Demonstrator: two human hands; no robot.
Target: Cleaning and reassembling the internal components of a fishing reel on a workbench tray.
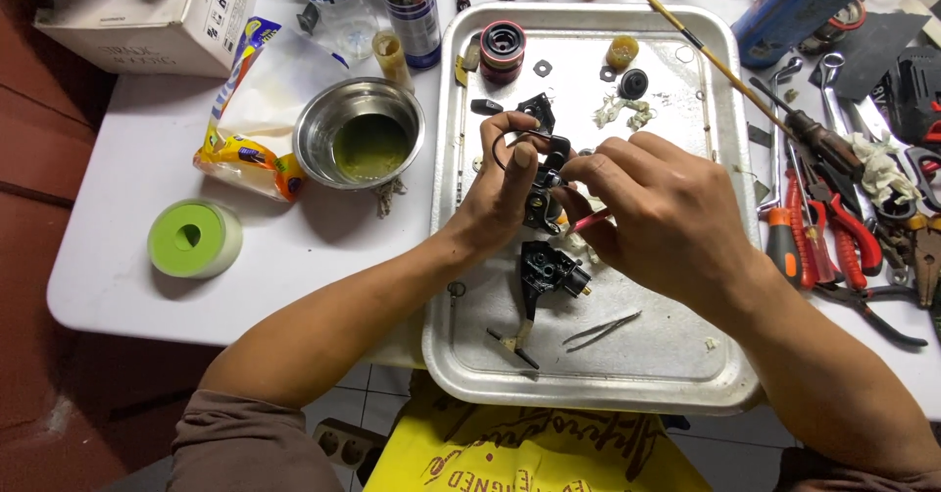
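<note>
While a white carton [147, 17] sits far left on the tabletop [294, 247] beside a yellow wrapper [245, 154], the left hand [495, 203] grips a black reel part [542, 193], right hand [657, 213] fingers pinching a red tool [591, 221].

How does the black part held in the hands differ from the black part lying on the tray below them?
The held black part is lifted, gripped by the left hand and worked on by the right hand. The lying black part rests untouched on the metal tray, with a long stem showing. Both are black.
</note>
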